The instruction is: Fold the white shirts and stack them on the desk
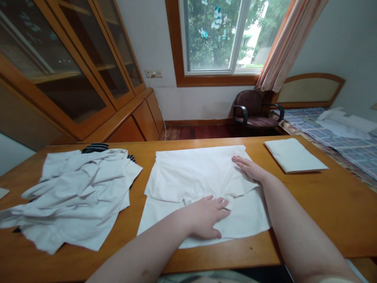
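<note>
1. Two bare hands lie flat on a white garment (188, 177) spread in the middle of the wooden bench (324, 204).
2. The garment's upper part is folded down over the lower part. A doubled layer lies toward the far edge, and a single layer reaches toward the near edge of the bench.
3. The left hand (206, 216) rests palm down on the lower layer, right at the edge of the folded part. Its grip is open, fingers stretched out toward the right, holding nothing.
4. The right hand (249, 167) rests palm down on the right side of the folded part, fingers pointing left. Its grip is likewise open and flat, clasping nothing.
5. To the left, across a strip of bare wood, lies a heap of crumpled white clothes (79, 196), with a dark striped garment (94, 147) peeking out at its far edge.
6. To the right, apart from the garment, lies a neatly folded white cloth (294, 160).
7. Beyond the bench stand an armchair (255, 110) under the window (215, 35), a bed (338, 133) on the right and a glass-fronted cabinet (73, 70) on the left.
</note>
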Motion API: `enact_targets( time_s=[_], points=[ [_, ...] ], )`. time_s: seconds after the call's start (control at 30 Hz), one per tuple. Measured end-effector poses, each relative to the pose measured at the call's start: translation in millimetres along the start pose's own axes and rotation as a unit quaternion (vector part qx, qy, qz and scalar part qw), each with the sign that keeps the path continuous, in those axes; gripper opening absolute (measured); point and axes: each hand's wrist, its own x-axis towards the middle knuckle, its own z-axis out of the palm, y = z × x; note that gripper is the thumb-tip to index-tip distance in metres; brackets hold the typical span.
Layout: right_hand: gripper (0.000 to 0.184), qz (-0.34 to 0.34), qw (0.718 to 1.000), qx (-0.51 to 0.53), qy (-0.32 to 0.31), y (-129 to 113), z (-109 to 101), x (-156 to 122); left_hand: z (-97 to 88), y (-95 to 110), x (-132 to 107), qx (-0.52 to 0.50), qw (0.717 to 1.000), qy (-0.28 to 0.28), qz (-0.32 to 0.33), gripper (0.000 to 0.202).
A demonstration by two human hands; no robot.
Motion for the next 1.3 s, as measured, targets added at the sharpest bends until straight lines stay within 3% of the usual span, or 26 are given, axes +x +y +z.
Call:
enact_targets(
  time_s=[0.07, 0.13, 0.17, 0.23, 0.27, 0.33, 0.4, 0.43, 0.47, 0.6, 0.73, 0.87, 0.97, 1.2, 1.3],
  points=[
    [0.048, 0.002, 1.000, -0.010, -0.001, -4.2, -0.5, -0.5, -4.1, -2.0, -1.8, -0.024, 1.000, 0.002, 0.018, 0.057],
    [0.046, 0.026, 0.999, -0.027, 0.037, -7.2, -2.8, -0.8, -11.5, -8.5, -6.9, -0.046, 0.998, 0.044, -0.001, 0.049],
    [0.046, 0.047, 0.995, -0.045, 0.075, -7.7, -4.7, -0.9, -15.7, -14.6, -11.0, -0.048, 0.995, 0.081, -0.035, 0.046],
    [0.046, 0.100, 0.977, -0.099, 0.162, -6.0, -9.8, -0.8, -24.3, -33.4, -23.4, -0.023, 0.970, 0.174, -0.167, 0.043],
    [0.046, 0.129, 0.964, -0.127, 0.196, -3.9, -12.6, -0.7, -28.3, -46.0, -31.8, 0.005, 0.943, 0.214, -0.255, 0.043],
    [0.046, 0.188, 0.941, -0.165, 0.226, 1.9, -18.1, -0.4, -35.1, -74.9, -52.1, 0.071, 0.851, 0.251, -0.456, 0.042],
    [0.044, 0.249, 0.927, -0.175, 0.217, 7.5, -22.7, -0.6, -39.7, -104.1, -74.1, 0.078, 0.749, 0.220, -0.620, 0.044],
    [0.043, 0.272, 0.923, -0.175, 0.206, 9.5, -24.8, -1.0, -41.0, -117.0, -84.3, 0.055, 0.714, 0.198, -0.669, 0.047],
    [0.042, 0.291, 0.921, -0.174, 0.194, 10.6, -26.9, -1.8, -41.7, -128.1, -93.1, 0.025, 0.704, 0.169, -0.689, 0.047],
    [0.046, 0.322, 0.923, -0.161, 0.137, 7.6, -36.1, -8.8, -39.7, -151.0, -110.4, -0.030, 0.716, 0.093, -0.691, 0.046],
    [0.046, 0.317, 0.941, -0.100, 0.068, 6.0, -43.7, -18.1, -36.7, -151.9, -108.4, -0.017, 0.731, 0.089, -0.676, 0.045],
    [0.035, 0.305, 0.952, -0.012, -0.002, 12.6, -44.6, -21.1, -38.0, -148.9, -105.8, -0.004, 0.721, 0.122, -0.682, 0.037],
    [0.023, 0.309, 0.949, 0.056, 0.023, 16.6, -42.2, -19.7, -40.7, -146.7, -106.5, -0.007, 0.725, 0.147, -0.673, 0.034],
    [0.027, 0.345, 0.927, 0.109, 0.102, 22.5, -37.2, -16.3, -41.9, -145.2, -111.5, -0.056, 0.756, 0.101, -0.645, 0.027],
    [0.028, 0.347, 0.928, 0.092, 0.102, 26.4, -36.5, -14.7, -39.8, -145.9, -113.1, -0.072, 0.744, 0.151, -0.647, 0.026]
  ],
)
